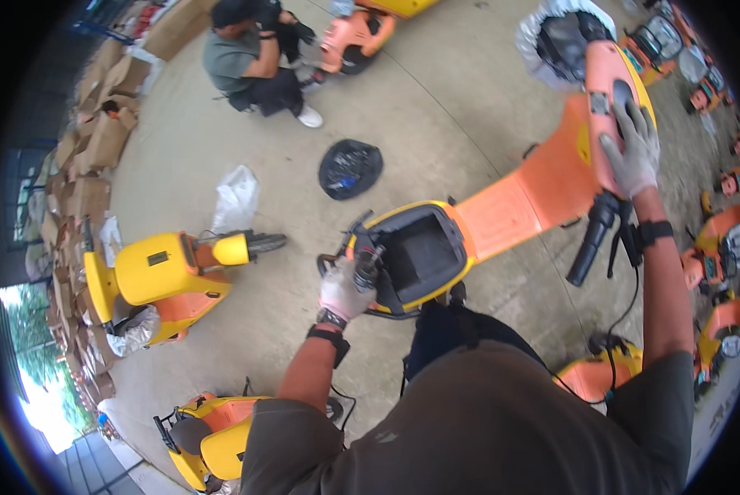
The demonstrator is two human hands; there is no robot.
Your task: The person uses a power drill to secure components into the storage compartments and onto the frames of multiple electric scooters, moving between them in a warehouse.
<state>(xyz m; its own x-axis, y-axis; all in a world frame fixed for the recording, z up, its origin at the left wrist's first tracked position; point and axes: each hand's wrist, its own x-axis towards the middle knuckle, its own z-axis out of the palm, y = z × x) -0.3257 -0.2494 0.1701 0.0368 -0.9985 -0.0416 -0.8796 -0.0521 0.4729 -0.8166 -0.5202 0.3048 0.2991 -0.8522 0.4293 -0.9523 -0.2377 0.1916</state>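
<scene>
In front of me stands a yellow and orange scooter (502, 206) with a flat orange footboard. At its rear, the black storage box (423, 247) is uncovered. My left hand (345, 290), in a pale glove, is closed around a dark hand tool (367, 266) at the rear edge of that box; the tool's exact kind is hard to make out. My right hand (635, 155), in a grey-white glove, lies with its fingers apart on the orange front cover (607, 107), above the black handlebar grip (591, 250).
Another yellow scooter (155, 268) stands at left, one more (221, 437) at lower left. A black plastic bag (350, 169) and a white bag (236, 198) lie on the floor. A person (250, 62) crouches beside an orange scooter (355, 41). Cardboard boxes (106, 144) line the left.
</scene>
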